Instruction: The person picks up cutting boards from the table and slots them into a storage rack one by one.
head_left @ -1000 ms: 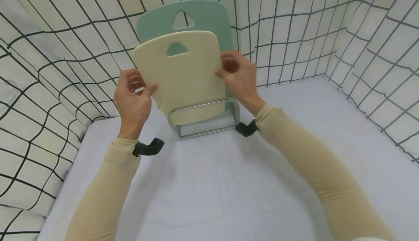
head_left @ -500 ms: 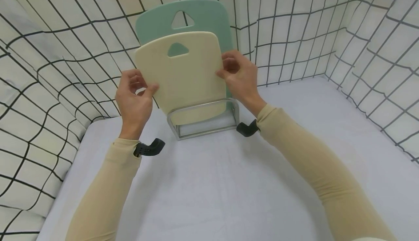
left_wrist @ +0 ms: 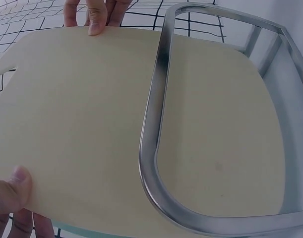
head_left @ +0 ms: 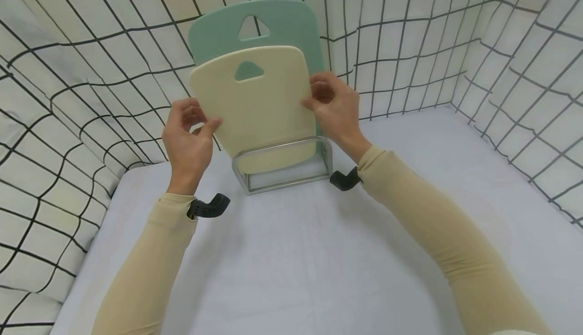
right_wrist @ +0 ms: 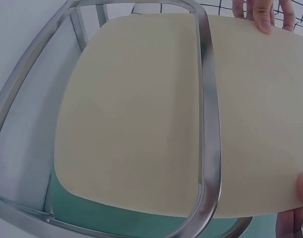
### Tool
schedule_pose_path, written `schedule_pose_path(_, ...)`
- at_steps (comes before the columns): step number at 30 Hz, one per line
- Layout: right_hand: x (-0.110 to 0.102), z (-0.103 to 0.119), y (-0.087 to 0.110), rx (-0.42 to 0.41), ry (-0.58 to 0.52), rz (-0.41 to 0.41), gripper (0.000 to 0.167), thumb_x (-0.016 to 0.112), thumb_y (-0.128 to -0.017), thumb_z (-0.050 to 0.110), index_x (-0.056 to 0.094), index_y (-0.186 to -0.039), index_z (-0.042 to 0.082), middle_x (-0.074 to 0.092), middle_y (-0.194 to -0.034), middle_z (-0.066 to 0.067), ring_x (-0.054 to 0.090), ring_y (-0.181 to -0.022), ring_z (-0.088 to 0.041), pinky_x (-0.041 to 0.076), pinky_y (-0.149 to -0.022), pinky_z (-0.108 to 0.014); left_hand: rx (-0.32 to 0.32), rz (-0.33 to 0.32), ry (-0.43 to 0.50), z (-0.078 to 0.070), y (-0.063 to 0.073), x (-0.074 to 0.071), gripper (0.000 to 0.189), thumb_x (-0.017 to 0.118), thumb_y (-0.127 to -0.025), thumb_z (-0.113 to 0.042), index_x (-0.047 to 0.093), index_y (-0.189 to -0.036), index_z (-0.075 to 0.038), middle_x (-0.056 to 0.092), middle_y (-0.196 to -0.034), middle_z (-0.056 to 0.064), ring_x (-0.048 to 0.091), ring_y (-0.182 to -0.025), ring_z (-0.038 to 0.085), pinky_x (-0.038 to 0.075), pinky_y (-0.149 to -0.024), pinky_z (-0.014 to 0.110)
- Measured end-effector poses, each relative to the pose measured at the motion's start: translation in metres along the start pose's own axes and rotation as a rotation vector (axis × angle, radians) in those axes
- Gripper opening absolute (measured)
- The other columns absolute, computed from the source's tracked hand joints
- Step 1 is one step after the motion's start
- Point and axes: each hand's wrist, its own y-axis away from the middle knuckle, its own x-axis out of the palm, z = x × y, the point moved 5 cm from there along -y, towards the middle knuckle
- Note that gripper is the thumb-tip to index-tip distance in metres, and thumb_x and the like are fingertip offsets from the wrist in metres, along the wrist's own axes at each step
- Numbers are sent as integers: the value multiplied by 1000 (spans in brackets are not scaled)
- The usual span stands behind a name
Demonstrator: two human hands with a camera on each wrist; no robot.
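Observation:
A cream cutting board [head_left: 259,107] stands tilted behind the front bar of a metal rack [head_left: 282,148]. My left hand [head_left: 189,142] pinches the board's left edge, thumb on its front face. On the opposite edge, my right hand [head_left: 334,105] pinches with thumb and fingers. Behind it, a larger green cutting board [head_left: 291,24] with a triangular hole is upright, its lower part mostly hidden. Both wrist views show the cream board [left_wrist: 91,124] passing behind the rack's chrome bar [right_wrist: 211,124], its rounded lower end apart from the rack's bottom bar.
The rack rests on a white-covered table [head_left: 291,259]. A white cloth with a black grid pattern [head_left: 401,46] rises behind and along both sides. Black wrist-worn pieces [head_left: 209,206] stick out near both sleeves.
The cream board's top edge has sunk slightly and shifted a little right, both hands moving with it. The green board and rack look unchanged.

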Motion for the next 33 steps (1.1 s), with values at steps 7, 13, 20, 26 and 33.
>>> schedule_pose_path(7, 0, -2, 2, 1, -4, 0, 31, 75, -88, -2, 68, -117, 5, 76, -110, -16, 74, -97, -25, 63, -91, -33, 5, -1, -10, 3, 1, 2, 38, 72, -95, -5, 59, -130, -4, 53, -98, -23, 61, -97, 0, 61, -95, 27)
schedule_pose_path(13, -1, -5, 4, -8, -10, -7, 32, 76, -87, -3, 68, -117, 5, 76, -109, -16, 74, -96, -25, 63, -89, -33, 16, 1, -3, 3, 3, 4, 38, 72, -95, -4, 58, -130, -3, 53, -97, -23, 61, -95, 0, 58, -90, 17)
schedule_pose_path(20, -1, -8, 5, -25, -12, -16, 33, 76, -85, -5, 68, -116, 5, 76, -107, -16, 75, -95, -25, 63, -88, -33, -1, 7, -44, 5, 4, 6, 38, 71, -96, -6, 58, -132, -6, 53, -99, -20, 60, -96, -1, 60, -94, 27)
schedule_pose_path(26, -2, -10, 6, -28, -20, -19, 33, 77, -85, -5, 68, -116, 4, 76, -106, -17, 75, -95, -25, 63, -88, -33, 11, 7, -40, 7, 5, 8, 40, 71, -95, -4, 58, -132, -5, 53, -98, -20, 60, -96, -2, 60, -94, 29)
schedule_pose_path(33, -3, -15, 7, -2, -23, -8, 34, 76, -86, -5, 68, -117, 4, 76, -107, -17, 74, -97, -26, 63, -89, -33, 21, 7, -6, 9, 6, 12, 41, 73, -93, -1, 59, -132, -5, 52, -94, -21, 60, -92, 0, 54, -85, 13)
